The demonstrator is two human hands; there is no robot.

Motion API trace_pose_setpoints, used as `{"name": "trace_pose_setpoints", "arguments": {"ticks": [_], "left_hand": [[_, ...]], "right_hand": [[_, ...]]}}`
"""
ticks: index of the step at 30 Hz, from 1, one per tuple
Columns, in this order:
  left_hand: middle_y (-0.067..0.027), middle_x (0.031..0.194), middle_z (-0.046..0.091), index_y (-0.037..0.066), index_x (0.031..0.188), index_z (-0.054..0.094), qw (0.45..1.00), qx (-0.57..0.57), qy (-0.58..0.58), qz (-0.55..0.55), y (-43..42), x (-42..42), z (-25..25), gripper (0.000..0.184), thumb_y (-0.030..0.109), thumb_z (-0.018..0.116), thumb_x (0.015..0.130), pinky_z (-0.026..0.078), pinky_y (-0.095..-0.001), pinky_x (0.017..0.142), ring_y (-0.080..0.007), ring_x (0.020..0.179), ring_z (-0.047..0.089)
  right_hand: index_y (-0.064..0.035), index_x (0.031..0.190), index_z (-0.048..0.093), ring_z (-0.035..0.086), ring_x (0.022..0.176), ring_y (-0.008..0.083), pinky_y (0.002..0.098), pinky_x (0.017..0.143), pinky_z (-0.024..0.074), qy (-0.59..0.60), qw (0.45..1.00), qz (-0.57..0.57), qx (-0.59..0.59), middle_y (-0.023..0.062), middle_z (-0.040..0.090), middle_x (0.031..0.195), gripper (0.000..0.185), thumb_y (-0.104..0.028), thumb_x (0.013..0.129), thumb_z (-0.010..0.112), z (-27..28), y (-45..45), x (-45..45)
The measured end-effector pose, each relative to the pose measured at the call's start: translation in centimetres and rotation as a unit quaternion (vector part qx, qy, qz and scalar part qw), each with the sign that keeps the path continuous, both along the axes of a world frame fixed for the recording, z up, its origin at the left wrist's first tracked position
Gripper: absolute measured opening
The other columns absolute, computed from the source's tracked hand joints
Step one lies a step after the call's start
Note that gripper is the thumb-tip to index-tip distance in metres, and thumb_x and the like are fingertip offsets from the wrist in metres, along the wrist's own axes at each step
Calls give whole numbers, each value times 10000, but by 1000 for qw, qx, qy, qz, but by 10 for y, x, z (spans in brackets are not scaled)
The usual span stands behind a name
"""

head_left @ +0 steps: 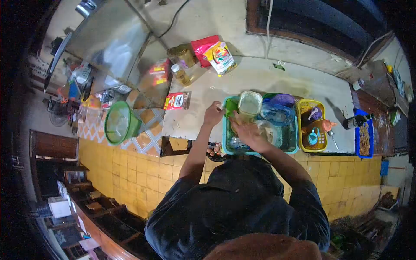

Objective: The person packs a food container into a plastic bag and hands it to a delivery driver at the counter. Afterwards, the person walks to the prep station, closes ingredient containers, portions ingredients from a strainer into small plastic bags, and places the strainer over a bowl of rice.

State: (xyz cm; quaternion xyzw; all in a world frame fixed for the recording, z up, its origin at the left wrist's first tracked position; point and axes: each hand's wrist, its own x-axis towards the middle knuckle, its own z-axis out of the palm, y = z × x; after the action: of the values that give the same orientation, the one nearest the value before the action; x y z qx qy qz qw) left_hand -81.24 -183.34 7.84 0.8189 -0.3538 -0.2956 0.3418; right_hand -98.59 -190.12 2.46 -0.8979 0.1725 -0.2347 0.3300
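Observation:
A teal basket (296,138) sits at the front edge of the white counter, filled with plastic ware. My left hand (213,114) is at its left rim, its fingers closed at the edge of a bright green plastic item (231,107) whose exact kind I cannot make out. Over the basket's left half, my right hand (248,133) has its fingers stretched toward the green item; whether they touch it is unclear. A clear square container (250,104) stands tilted at the back of the basket. Beside it lie a blue translucent container (277,114) and a purple bowl (282,100).
A yellow basket (311,104) with cups stands right of the teal one. Further right are a dark bottle (356,121) and a blue tray (364,138). A green basin (118,123) is on the left, with a red packet (176,101) and an oil bottle (180,76) nearer.

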Motion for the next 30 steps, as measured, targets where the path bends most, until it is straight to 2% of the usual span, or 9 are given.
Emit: {"name": "trace_pose_setpoints", "arguments": {"ticks": [2, 4, 10, 13, 15, 19, 21, 25, 30], "left_hand": [[-182, 900, 633, 61, 1112, 533, 995, 13, -97, -1, -12, -10, -8, 392, 179, 639, 753, 507, -389, 714, -315, 808, 632], [-185, 887, 634, 43, 971, 526, 964, 74, -253, -38, -20, -13, -47, 230, 187, 582, 800, 490, -432, 770, -310, 863, 622], [-200, 857, 621, 32, 918, 588, 976, -58, -194, 79, 4, 10, -30, 178, 168, 569, 804, 510, -400, 670, -316, 778, 631], [-177, 801, 629, 38, 964, 618, 980, -137, -98, 108, 16, 11, 11, 200, 140, 595, 793, 506, -356, 614, -283, 674, 621], [-63, 712, 592, 44, 1023, 613, 921, -285, 246, 97, 1, -2, 37, 198, 95, 598, 832, 472, -270, 583, -94, 623, 562], [-59, 723, 586, 33, 1013, 627, 917, -259, 293, 83, -28, -43, 53, 203, 128, 610, 835, 471, -267, 576, -99, 631, 563], [-207, 771, 607, -8, 1029, 626, 989, -129, 54, 54, -38, -54, 36, 297, 147, 638, 776, 482, -356, 620, -302, 622, 574], [-214, 750, 586, 4, 1032, 632, 943, -216, -240, 77, -43, -60, 18, 325, 152, 653, 744, 476, -406, 705, -341, 749, 579], [-168, 788, 618, 22, 1066, 627, 972, -170, -157, 33, -41, -58, 11, 331, 190, 656, 782, 475, -350, 646, -254, 695, 587]], "right_hand": [[-54, 1329, 350, 490, 1120, 404, 467, 788, 513, 345, 915, 43, -205, 216, 304, 1395, 605, -267, 797, 545, 124, 14, -21], [-54, 1322, 358, 515, 1097, 384, 427, 753, 532, 250, 941, 43, -223, 212, 297, 1399, 611, -263, 788, 569, 120, 6, -34], [-47, 1222, 457, 634, 840, 278, 371, 641, 521, 124, 986, -26, -109, 154, 525, 1210, 445, -225, 832, 579, 131, -17, -57], [-15, 1176, 496, 570, 995, 339, 421, 805, 487, 78, 991, -108, 31, 200, 543, 1160, 383, -238, 866, 525, 123, -31, -59], [1, 1211, 472, 530, 1043, 374, 433, 862, 448, 14, 984, -160, 71, 238, 529, 1161, 424, -282, 896, 499, 111, -45, -47], [40, 1249, 431, 462, 1131, 408, 449, 951, 379, -57, 967, -233, 85, 279, 483, 1213, 497, -347, 936, 424, 88, -61, -32], [41, 1259, 420, 450, 1154, 403, 444, 972, 363, -68, 960, -260, 77, 276, 464, 1244, 498, -344, 945, 401, 51, -72, -31], [14, 1302, 389, 412, 1209, 380, 418, 1004, 340, 63, 967, -208, 130, 268, 431, 1289, 476, -315, 960, 354, 51, -73, -31], [-1, 1300, 398, 448, 1148, 411, 457, 967, 355, 53, 964, -211, 150, 277, 470, 1231, 474, -327, 970, 303, 55, -72, -32]]}}
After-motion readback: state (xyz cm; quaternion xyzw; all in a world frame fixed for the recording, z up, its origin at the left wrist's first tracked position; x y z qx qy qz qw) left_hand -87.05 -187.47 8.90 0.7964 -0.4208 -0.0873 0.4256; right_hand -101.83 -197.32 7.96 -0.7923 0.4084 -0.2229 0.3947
